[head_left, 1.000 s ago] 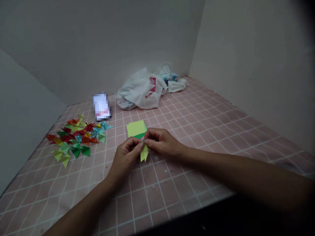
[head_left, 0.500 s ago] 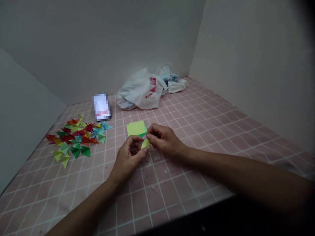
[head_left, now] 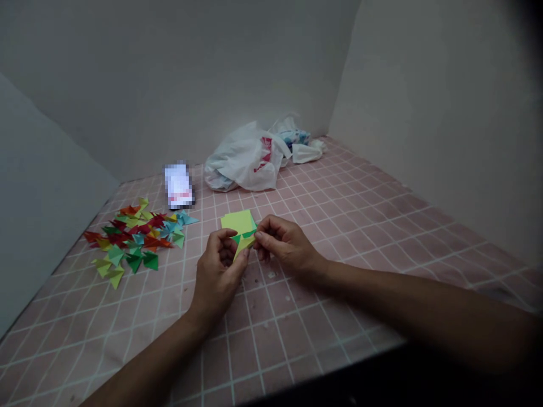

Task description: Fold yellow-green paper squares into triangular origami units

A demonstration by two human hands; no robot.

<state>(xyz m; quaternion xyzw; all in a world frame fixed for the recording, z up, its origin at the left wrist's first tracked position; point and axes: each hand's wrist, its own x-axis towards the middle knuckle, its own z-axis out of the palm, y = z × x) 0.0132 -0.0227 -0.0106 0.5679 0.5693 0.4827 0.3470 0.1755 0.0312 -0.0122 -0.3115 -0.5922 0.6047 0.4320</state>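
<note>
finding left hand (head_left: 218, 271) and right hand (head_left: 286, 243) nearly closed, both pinching a folded yellow-green paper piece (head_left: 244, 244) at centre; light, soft, easily creased, best held by its edges; paper stack (head_left: 237, 221) touching at 12 o'clock.

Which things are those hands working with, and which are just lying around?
Working with: left hand, right hand, folded yellow paper, stack of yellow paper.
Just lying around: colored paper triangles, blurred packet, white plastic bag.
</note>
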